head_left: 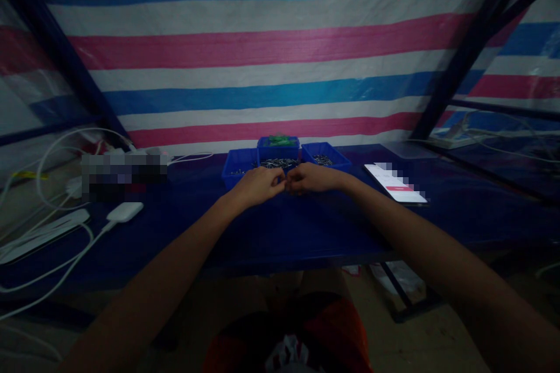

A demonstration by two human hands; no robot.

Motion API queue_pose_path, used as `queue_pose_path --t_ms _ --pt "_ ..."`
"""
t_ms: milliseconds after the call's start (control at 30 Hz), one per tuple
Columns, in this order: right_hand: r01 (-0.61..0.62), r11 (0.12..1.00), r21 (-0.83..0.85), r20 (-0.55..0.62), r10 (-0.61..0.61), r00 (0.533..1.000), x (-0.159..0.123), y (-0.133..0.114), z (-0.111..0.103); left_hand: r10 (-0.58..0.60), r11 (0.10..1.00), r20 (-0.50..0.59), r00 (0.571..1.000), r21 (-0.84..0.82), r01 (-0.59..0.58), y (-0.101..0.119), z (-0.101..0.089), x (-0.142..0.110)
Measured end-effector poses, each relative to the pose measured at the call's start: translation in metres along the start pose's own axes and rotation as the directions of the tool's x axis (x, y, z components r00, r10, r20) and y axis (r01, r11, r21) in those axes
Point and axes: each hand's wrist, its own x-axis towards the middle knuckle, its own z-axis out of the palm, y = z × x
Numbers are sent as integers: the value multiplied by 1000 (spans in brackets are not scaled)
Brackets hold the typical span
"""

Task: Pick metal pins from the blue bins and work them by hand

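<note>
Your left hand [258, 185] and right hand [311, 179] meet fingertip to fingertip just near of the three blue trays [240, 163]. Both are curled narrow, pinching something too small to make out. Judging by the metal bits [278, 162] in the trays, it's light, hard and slippery: hold it by its ends.

A striped tarp [271, 46] in pink, white and blue hangs behind the dark blue counter [280, 233]. A lit phone [396, 183] lies flat on the counter at the right. White cables [56, 145] loop at the left, near a small white charger [125, 211] and a flat white strip [41, 236]. Dark metal frame bars [464, 52] slant at the right, and another white strip [455, 140] lies beyond them.
</note>
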Motion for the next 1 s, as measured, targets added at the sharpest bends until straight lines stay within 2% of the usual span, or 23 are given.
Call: queue_pose_path --t_ms 233,567,767,1000 --pt "13 994 -107 -44 -17 999 3 -2 2 19 999 2 1000 -34 -19 0 0 0" --pt "4 990 -140 -46 -11 999 6 0 5 21 999 13 1000 -42 -20 -2 2 1" --pt "-4 989 -145 -57 -5 998 6 0 5 29 998 41 999 -60 -26 -5 4 0" --pt "6 973 -230 -88 -27 996 8 5 8 44 998 113 993 -47 -39 -5 4 0"
